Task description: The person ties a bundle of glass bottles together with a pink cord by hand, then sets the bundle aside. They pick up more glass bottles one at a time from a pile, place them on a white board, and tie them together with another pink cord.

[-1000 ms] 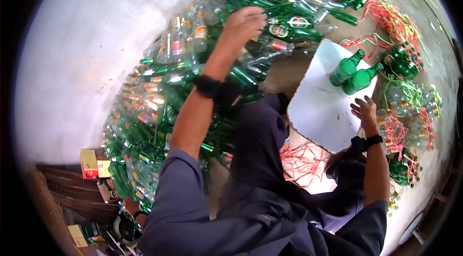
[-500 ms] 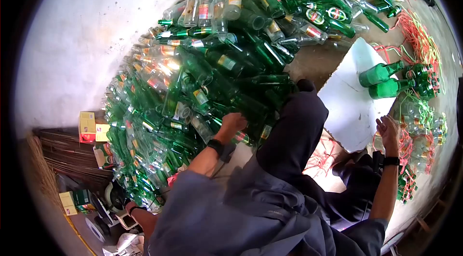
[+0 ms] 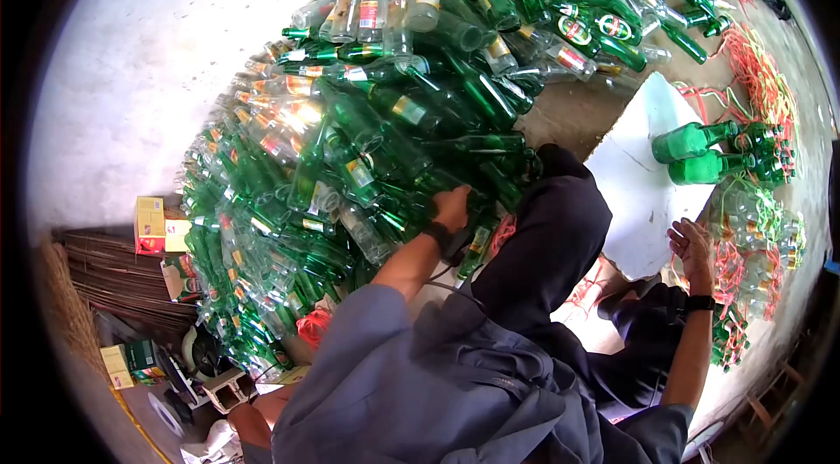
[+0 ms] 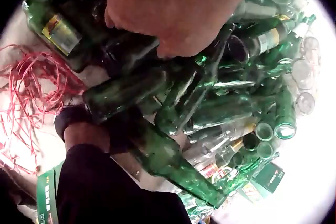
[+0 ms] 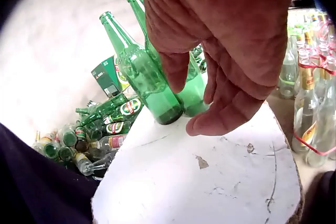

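Observation:
My left hand [image 3: 452, 208] reaches down among the green bottles [image 3: 416, 110] of the big pile, beside the knee. In the left wrist view the back of that hand [image 4: 178, 8] covers its fingers, and I cannot tell whether they grip a bottle. A green bottle [image 4: 126, 95] lies just below it. Two green bottles [image 5: 149, 85] stand upright side by side on a white board [image 5: 210, 176]. Over the board's near edge, my right hand [image 3: 696, 250] is held with loosely bent fingers and nothing in them. In the right wrist view its fingers overlap the rear bottle.
Red plastic string [image 4: 37, 87] lies on the floor by the foot. Clear bottles tied in bundles [image 5: 315, 92] stand right of the board, with a heap of red and yellow string [image 3: 761, 70] beyond. Cardboard boxes [image 3: 153, 223] sit at the far left by the wall.
My left hand has come down from above the far bottles toward the knee, then slid right and deeper among bottles. The head view has shifted. My right hand stays near the board.

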The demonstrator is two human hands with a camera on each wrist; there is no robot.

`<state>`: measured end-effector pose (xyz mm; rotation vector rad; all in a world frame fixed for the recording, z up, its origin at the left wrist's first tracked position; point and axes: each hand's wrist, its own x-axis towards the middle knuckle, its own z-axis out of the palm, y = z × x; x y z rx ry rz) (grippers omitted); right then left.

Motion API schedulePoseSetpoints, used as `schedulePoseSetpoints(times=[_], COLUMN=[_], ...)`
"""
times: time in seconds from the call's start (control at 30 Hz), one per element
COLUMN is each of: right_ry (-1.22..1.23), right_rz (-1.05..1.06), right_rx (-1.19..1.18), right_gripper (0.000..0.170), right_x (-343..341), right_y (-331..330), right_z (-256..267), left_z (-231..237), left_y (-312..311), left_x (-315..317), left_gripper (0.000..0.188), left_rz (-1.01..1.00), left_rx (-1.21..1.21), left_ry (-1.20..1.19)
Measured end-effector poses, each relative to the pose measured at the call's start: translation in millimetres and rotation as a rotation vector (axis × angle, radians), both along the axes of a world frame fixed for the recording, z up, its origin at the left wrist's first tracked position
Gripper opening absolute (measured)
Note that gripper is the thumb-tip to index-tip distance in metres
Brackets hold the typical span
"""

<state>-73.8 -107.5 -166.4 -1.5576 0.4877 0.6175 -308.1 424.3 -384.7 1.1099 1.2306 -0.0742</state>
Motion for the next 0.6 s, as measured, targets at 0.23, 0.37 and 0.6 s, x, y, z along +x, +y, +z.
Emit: schedulePoseSetpoints(times=[0.23, 0.37, 0.6], right_ry=[0.007, 0.027, -0.007], right_rz=[0.077, 0.080, 0.105], right_rx=[-0.017, -0.028, -0.018], right_gripper=[0.053, 0.058, 0.055], right_x=[-13, -15, -18], right_y=[3, 6, 8], right_z=[4, 14, 13], left_z=[24, 8, 134], left_y=[-12, -29, -60], left_x=[18, -1, 24], left_gripper=[0.021, 0.018, 0.054], left_rz=[0.214, 0.116, -0.274], left_rx=[-0.006, -0.075, 0.508], left_ry=[0.122, -0.056, -0.260])
